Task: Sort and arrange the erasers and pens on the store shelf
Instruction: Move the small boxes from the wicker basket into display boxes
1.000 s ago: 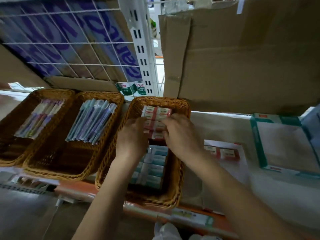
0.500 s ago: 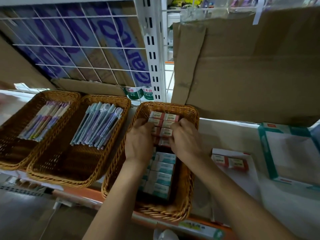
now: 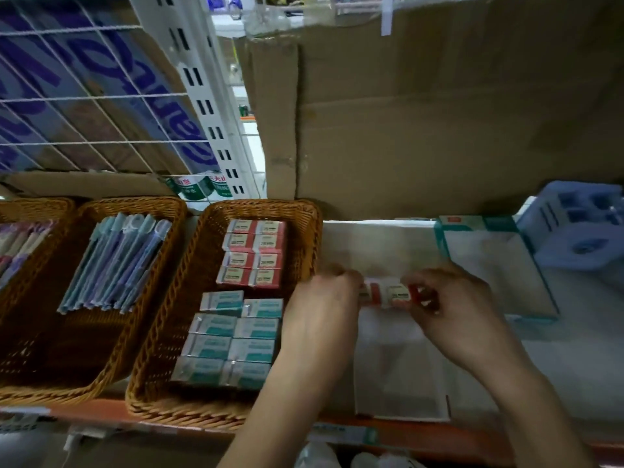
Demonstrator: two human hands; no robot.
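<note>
Right of the woven wicker basket [image 3: 311, 238], the left hand [image 3: 324, 310] and right hand [image 3: 462, 315] each keep a grip on one end of the red-and-white wrapped erasers [image 3: 388, 294], over a flat white box [image 3: 398, 366] on the shelf [image 3: 574, 366].

Big brown cardboard box [image 3: 439, 113] is filling the upper right, one flap hanging down its left side. White wire grid [image 3: 84, 96] is covering the upper left, with a purple-lettered carton [image 3: 50, 62] sitting behind it. White slotted upright [image 3: 202, 96] is running diagonally between grid and box. Green-and-white labels [image 3: 199, 187] are showing by the upright's base, text unreadable. Teal-edged white box [image 3: 489, 265] is lying flat at right, with a pale blue plastic tray [image 3: 580, 224] sitting just beside its far corner. Something white [image 3: 317, 457] is poking in at the bottom edge, blurred.
</note>
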